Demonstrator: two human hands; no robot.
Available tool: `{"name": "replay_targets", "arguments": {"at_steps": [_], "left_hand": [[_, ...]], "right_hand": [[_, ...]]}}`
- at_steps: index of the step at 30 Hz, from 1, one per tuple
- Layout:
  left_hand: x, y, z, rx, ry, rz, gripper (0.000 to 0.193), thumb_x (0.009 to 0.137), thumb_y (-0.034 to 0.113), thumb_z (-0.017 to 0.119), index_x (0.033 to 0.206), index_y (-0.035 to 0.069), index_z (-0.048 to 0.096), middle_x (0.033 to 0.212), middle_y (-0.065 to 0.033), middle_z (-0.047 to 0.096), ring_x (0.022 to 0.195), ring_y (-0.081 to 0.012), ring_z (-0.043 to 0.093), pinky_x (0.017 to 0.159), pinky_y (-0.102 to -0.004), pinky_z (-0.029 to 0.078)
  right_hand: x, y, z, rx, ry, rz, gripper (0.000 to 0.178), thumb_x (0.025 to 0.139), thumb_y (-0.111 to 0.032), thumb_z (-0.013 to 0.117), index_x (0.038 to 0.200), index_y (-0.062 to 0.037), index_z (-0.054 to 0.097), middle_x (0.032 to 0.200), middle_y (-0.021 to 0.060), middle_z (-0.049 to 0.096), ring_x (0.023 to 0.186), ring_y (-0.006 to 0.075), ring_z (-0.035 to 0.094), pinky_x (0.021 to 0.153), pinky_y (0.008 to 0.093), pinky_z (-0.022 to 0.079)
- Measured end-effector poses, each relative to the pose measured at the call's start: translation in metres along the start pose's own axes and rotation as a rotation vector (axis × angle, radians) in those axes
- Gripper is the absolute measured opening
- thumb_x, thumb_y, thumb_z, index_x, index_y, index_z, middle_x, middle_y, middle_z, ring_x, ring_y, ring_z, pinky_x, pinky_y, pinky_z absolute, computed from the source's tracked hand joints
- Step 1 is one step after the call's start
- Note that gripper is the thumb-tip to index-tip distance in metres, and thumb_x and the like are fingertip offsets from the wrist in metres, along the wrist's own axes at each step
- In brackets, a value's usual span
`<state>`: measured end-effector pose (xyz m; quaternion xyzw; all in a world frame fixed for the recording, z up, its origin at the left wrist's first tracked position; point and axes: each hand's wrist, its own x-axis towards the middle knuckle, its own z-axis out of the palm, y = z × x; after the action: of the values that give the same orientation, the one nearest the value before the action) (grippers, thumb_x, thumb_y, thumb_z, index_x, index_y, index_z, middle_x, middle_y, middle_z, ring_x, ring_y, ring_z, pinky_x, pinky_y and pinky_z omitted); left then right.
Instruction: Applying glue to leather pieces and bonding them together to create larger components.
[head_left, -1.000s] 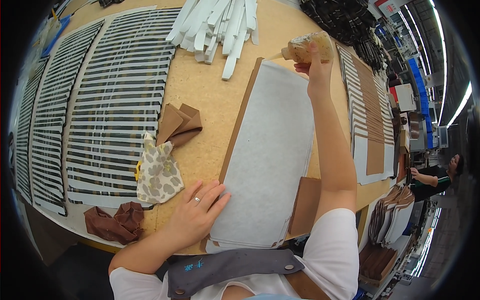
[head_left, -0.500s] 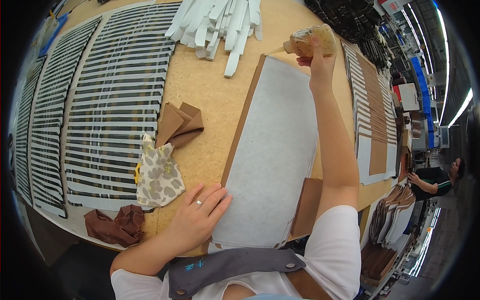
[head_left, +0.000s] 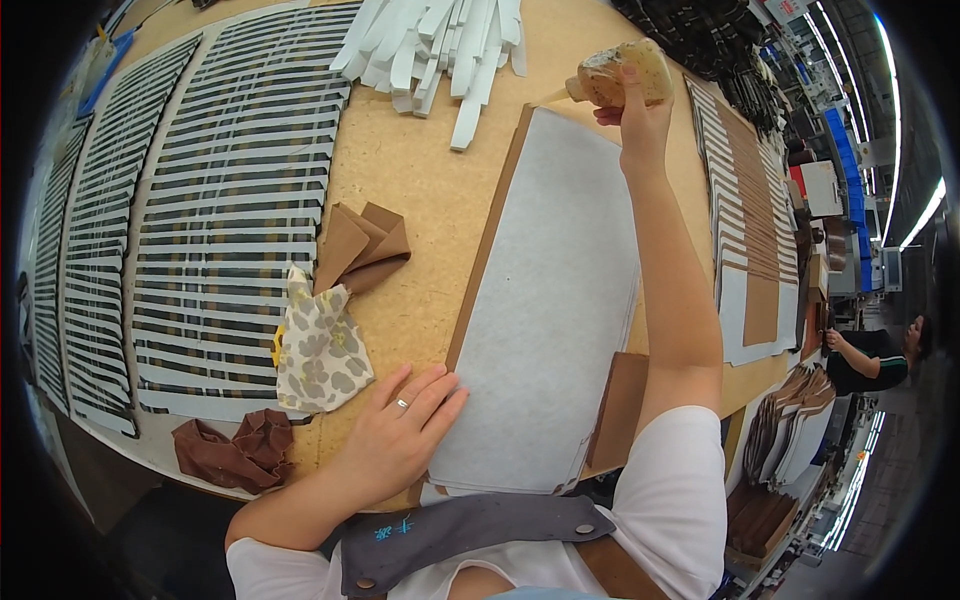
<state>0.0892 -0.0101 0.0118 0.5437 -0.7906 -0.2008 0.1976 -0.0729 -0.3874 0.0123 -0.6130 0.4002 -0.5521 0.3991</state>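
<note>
A white sheet-like panel with a narrow brown strip along its left edge lies in front of me. My left hand rests flat on the panel's near left edge, fingers stretched out, holding nothing. My right hand reaches across to the far end, its fingers wrapped around a stained, translucent squeeze bottle. The bottle is tipped sideways, its nozzle pointing left near the panel's far left corner. What is inside cannot be told clearly. A brown piece sticks out under the panel's near right side.
Striped sheets with white strips cover the left side. Nearer lie a patterned cloth, a folded brown piece and a crumpled dark-brown cloth. White strips are heaped beyond. Another person is at the right.
The camera view has shifted very slightly. My left hand stays on the panel's edge and my right hand keeps the bottle at the far corner. The other person's arm has moved.
</note>
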Motion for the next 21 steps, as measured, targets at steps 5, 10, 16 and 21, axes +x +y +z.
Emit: {"name": "replay_targets", "arguments": {"at_steps": [5, 10, 16, 21], "left_hand": [[-0.001, 0.000, -0.001, 0.010, -0.003, 0.000, 0.041, 0.077, 0.006, 0.053, 0.118, 0.001, 0.056, 0.121, -0.0118, 0.053, 0.121, -0.0242, 0.048, 0.104, -0.0447, 0.032], [0.000, 0.001, -0.001, 0.005, -0.011, -0.001, 0.042, 0.077, 0.006, 0.053, 0.119, 0.001, 0.055, 0.121, -0.0119, 0.053, 0.121, -0.0242, 0.048, 0.104, -0.0448, 0.032], [-0.001, 0.000, 0.000, 0.014, -0.025, 0.001, 0.043, 0.077, 0.006, 0.052, 0.120, 0.002, 0.054, 0.122, -0.0120, 0.052, 0.121, -0.0248, 0.048, 0.105, -0.0451, 0.032], [0.000, 0.000, 0.000, 0.043, 0.000, 0.000, 0.040, 0.077, 0.005, 0.057, 0.117, 0.005, 0.057, 0.120, -0.0090, 0.055, 0.117, -0.0233, 0.051, 0.102, -0.0425, 0.035]], "right_hand": [[-0.009, -0.006, 0.001, -0.003, -0.030, 0.096, 0.044, 0.088, -0.038, 0.063, 0.107, 0.0009, 0.052, 0.081, 0.0116, 0.062, 0.049, 0.0152, 0.059, 0.042, 0.0227, 0.049], [-0.013, -0.007, -0.001, 0.013, -0.038, 0.100, 0.043, 0.088, -0.037, 0.062, 0.105, 0.0007, 0.053, 0.078, 0.0112, 0.062, 0.047, 0.0147, 0.058, 0.041, 0.0223, 0.048], [-0.009, -0.004, 0.002, 0.004, 0.029, 0.049, 0.042, 0.088, -0.037, 0.063, 0.104, 0.0008, 0.054, 0.078, 0.0108, 0.062, 0.047, 0.0146, 0.058, 0.040, 0.0221, 0.047], [-0.003, 0.000, 0.001, -0.004, 0.041, 0.027, 0.044, 0.087, -0.038, 0.064, 0.105, 0.0010, 0.054, 0.078, 0.0109, 0.063, 0.047, 0.0146, 0.058, 0.040, 0.0220, 0.048]]}}
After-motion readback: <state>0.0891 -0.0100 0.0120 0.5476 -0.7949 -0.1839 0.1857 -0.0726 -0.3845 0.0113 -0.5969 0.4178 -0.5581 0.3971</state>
